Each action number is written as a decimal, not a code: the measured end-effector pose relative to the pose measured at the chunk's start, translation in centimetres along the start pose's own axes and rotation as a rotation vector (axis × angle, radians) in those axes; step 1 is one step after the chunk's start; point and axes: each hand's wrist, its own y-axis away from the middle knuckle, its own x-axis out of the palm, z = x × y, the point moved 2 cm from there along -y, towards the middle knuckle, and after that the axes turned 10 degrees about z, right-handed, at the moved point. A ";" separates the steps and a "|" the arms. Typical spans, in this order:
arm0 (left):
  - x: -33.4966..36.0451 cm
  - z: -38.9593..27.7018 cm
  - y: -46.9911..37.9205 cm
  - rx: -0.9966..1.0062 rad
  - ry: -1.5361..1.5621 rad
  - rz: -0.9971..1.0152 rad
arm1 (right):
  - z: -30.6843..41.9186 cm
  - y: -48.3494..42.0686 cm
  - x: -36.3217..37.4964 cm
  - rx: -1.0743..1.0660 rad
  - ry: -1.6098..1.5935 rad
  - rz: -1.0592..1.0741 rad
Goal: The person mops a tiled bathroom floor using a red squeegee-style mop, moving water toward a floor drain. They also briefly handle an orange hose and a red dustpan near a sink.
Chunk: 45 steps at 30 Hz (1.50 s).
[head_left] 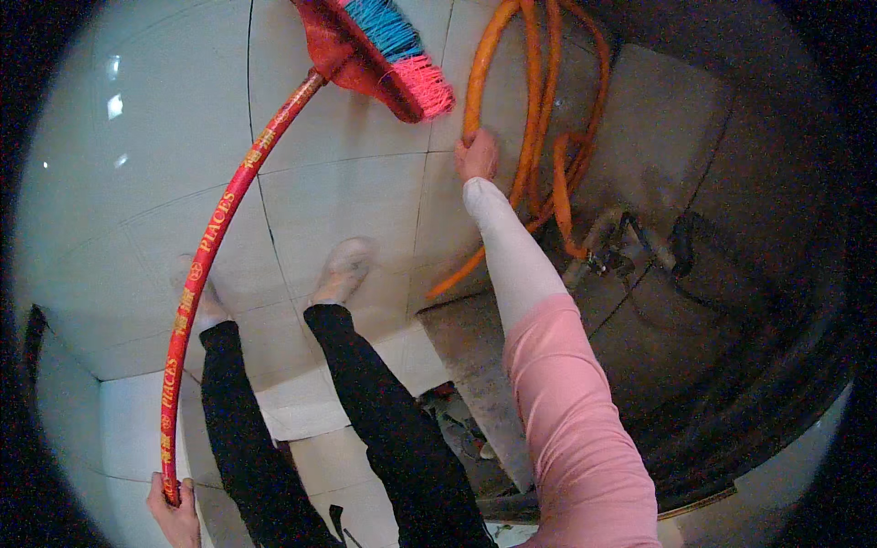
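My left hand (177, 515), low at the left, grips the end of a red broom handle (218, 219) that bears gold lettering. The handle slants up and away to a red broom head (342, 55) with blue and pink bristles (394, 41). The head is tilted over the floor, and its top end is cut off by the picture's edge. Ahead of me, my right hand (477, 156) is closed around a thick orange hose (484, 65). More loops of hose (533, 103) hang or lie just right of that hand; how they are supported is hard to tell.
Pale glossy tiles (349, 185) cover the floor around my feet (342, 270). At the right, a dark floor area (658, 342) holds a metal fitting (606, 262) and dark pipes or hoses, dimly seen. A grey slab (473, 383) lies beside my right leg.
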 end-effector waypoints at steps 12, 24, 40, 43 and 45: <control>1.4 5.5 -4.8 0.111 0.028 -0.044 | 0.0 -1.8 -5.3 -0.063 0.133 0.149; -0.1 0.0 -4.8 0.515 0.043 -0.031 | -1.4 -10.4 -8.0 -0.060 -0.473 0.320; 2.3 4.8 -6.6 0.500 -0.034 -0.284 | 6.1 -0.2 -4.6 0.061 -0.498 0.394; 3.0 4.9 -6.6 0.521 0.015 -0.215 | 6.1 1.6 -6.2 0.007 -0.619 0.423; 2.8 4.5 -6.1 0.618 0.083 -0.372 | 6.5 3.7 -7.5 -0.102 -0.885 0.398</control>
